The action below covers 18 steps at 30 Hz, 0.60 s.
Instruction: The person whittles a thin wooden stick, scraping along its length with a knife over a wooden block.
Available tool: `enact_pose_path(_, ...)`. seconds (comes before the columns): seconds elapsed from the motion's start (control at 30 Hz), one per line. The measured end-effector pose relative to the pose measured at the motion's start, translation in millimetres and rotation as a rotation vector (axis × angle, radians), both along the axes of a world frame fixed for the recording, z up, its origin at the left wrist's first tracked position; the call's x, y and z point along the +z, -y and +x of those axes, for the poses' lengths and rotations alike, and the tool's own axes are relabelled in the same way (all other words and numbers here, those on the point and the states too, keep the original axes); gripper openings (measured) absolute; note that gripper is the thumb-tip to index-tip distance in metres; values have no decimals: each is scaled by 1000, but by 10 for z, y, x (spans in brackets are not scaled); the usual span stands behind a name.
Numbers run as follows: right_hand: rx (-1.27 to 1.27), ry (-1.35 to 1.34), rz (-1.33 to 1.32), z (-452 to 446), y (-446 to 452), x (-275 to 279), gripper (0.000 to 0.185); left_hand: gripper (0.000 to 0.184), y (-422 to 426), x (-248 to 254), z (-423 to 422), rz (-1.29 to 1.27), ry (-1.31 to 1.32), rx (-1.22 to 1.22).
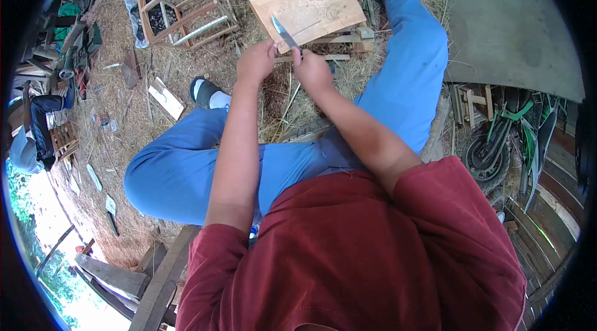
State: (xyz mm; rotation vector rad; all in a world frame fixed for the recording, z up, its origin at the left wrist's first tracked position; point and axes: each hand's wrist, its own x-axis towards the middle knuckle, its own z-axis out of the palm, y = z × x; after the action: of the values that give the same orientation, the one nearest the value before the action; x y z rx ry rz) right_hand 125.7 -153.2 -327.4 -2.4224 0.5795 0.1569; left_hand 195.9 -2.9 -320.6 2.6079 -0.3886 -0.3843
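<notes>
My right hand is closed around the handle of a knife. Its bluish blade points away from me and to the left, over a light wooden board. At the board's near left corner is my left hand, with thumb and fingers pinched together close to the blade. Whatever those fingers grip is too small to make out. The board slopes in front of me, with dark marks on its surface, and rests over pieces of wood.
A wooden frame stands on the straw-strewn ground at the far left. My legs in blue trousers spread either side of the board. To the right are a large flat panel and a small motorbike. Straw and wood scraps lie around.
</notes>
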Motion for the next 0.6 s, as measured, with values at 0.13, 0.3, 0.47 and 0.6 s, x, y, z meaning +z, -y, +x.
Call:
enact_pose_path(0.13, -122, -23, 20, 127, 370, -241, 55, 25, 14, 3, -31, -24, -26, 5)
enact_pose_path(0.3, -151, 10, 17, 90, 349, -113, 55, 25, 6, -2, -28, -31, -13, 7)
enact_pose_path(0.47, 51, -23, 1, 71, 161, 80, 51, 24, 7, 40, -1, -17, -29, 16)
enact_pose_path(0.6, -240, 48, -9, 129, 503, -220, 52, 24, 3, -30, -41, -31, -14, 17)
